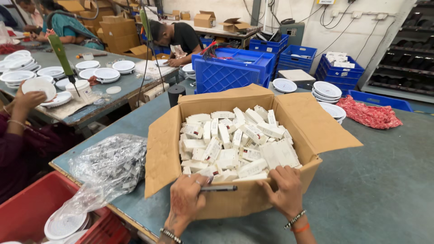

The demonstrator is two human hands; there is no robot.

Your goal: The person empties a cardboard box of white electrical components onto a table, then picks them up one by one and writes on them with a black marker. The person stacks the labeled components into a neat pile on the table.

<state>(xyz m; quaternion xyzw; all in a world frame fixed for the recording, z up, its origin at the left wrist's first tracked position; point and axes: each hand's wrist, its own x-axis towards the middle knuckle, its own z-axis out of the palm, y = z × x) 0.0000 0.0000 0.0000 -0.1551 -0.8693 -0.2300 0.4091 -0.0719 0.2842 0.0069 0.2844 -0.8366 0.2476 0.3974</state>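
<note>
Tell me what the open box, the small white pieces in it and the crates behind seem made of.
Open box: corrugated cardboard, matte brown, creased flaps. Small white pieces: likely hard plastic, smooth, boxy moulded look. Crates: blue moulded plastic, latticed walls, slight sheen.

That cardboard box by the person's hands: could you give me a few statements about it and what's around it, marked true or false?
1. The cardboard box is filled with small white rectangular units. True.
2. The left hand holds a dark pen against the box's near wall. True.
3. The right hand is lifting a white unit out of the box. False: it grips the box's near rim.
4. The box flaps are taped shut. False: they are folded open.
5. A clear plastic bag lies left of the box. True.
6. The blue crate stands inside the box. False: it stands behind it on the table.
</note>
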